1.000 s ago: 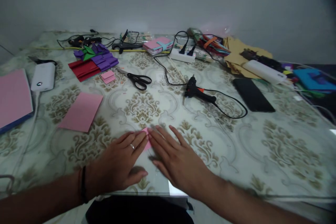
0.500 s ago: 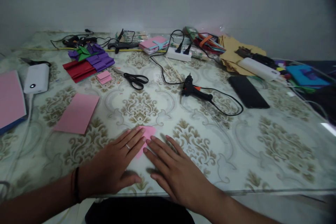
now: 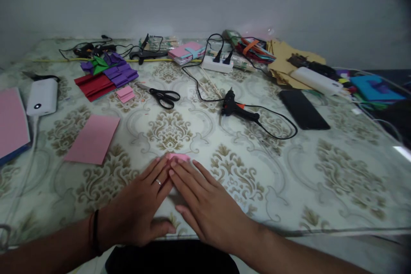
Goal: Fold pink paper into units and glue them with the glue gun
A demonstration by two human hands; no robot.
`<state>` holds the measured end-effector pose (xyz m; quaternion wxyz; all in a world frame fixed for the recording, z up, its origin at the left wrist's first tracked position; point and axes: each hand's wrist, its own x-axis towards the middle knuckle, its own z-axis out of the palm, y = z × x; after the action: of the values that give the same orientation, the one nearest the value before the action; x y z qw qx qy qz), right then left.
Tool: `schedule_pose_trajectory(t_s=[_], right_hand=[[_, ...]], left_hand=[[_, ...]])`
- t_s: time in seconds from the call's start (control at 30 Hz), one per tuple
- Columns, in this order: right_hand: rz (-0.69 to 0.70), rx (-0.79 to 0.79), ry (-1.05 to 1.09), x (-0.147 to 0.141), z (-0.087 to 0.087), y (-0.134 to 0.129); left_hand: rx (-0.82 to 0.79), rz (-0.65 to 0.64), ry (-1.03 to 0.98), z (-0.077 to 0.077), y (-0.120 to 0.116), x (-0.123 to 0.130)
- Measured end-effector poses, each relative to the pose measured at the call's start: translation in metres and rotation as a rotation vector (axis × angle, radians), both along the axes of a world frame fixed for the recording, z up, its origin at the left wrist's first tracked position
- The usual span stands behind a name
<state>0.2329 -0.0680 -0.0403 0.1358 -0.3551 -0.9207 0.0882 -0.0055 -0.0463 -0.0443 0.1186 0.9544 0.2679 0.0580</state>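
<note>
The person's left hand (image 3: 138, 203) and right hand (image 3: 210, 205) lie palm down, fingers extended, their tips meeting over a small pink folded-looking paper piece (image 3: 180, 157). Neither hand is closed around anything; the fingers seem to press the piece flat against the table covered in a cream and gold floral pattern (image 3: 205, 132), near its front edge. Most of the piece is hidden under the fingers, so its full shape cannot be told.

The step in hand looks like flattening or creasing a fold. The next move probably calls for steady pressure from one hand, holding the edges aligned, while the other runs along the crease.

Beyond the left hand lies a flat pink rectangular paper sheet (image 3: 93, 139), and farther back a small pink pleated paper piece (image 3: 125, 93) beside black-handled metal scissors (image 3: 154, 91). Ahead and to the right rest a black plastic glue gun (image 3: 240, 111) and a black rectangular phone (image 3: 303, 110).

At the far left, a white plastic power bank (image 3: 43, 96) shows a dark round spot but no readable name. Any print on the clear plastic packets (image 3: 163, 43) at the back is too small to read.
</note>
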Motion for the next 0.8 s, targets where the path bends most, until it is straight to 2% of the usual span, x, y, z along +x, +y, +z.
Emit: schedule_pose_trajectory(t_s=[0.17,0.33,0.63,0.8], right_hand=[[0.044,-0.092,-0.021,-0.019,-0.006,0.013],[0.021,-0.096,-0.016,-0.026,-0.015,0.016],[0.052,-0.153,0.005,-0.016,-0.018,0.018],[0.014,-0.155,-0.008,-0.003,-0.018,0.018]], left_hand=[[-0.034,-0.022,-0.025,-0.003,-0.001,0.003],[-0.037,-0.024,-0.045,-0.001,0.001,0.003],[-0.001,-0.028,0.002,0.0,0.003,0.003],[-0.018,-0.018,-0.023,0.001,0.002,0.002]])
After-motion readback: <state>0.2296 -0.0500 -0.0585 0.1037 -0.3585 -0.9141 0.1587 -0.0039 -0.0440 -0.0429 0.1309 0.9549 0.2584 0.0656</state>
